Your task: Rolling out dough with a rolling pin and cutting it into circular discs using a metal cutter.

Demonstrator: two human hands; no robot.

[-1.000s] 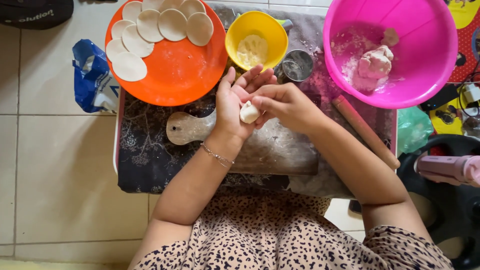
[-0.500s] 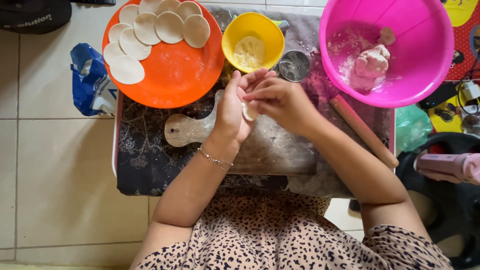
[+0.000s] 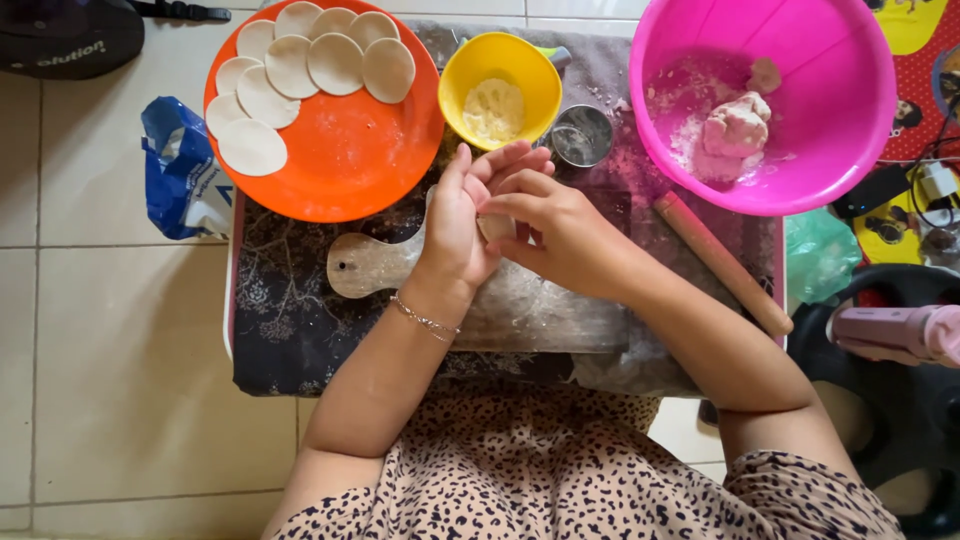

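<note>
Head view, looking straight down on a low table:

- Table (image 3: 300, 350), draped in a dark patterned cloth, is standing on pale floor tiles and carrying everything below.
- Pink bowl (image 3: 830, 90) is sitting at the far right corner, holding a dough lump (image 3: 738, 125) and loose flour.
- Orange plate (image 3: 350, 160) is sitting at the far left, bearing flat dough discs (image 3: 300, 65) along its far and left rim.
- Board (image 3: 540, 310), floury and with a handle pointing left, is lying in the middle under the hands.
- Rolling pin (image 3: 720, 262) is lying aslant just right of the board.
- Yellow bowl (image 3: 500, 85) of flour is standing between plate and pink bowl, with a metal cup (image 3: 582, 135) just beside it.
- Left hand (image 3: 462, 225) is standing on edge above the board, fingers stretched and cupping the dough ball (image 3: 496, 228).
- Right hand (image 3: 560, 230) is pressing in from the right, fingers curled onto the ball, which is showing only as a sliver between the palms.
</note>
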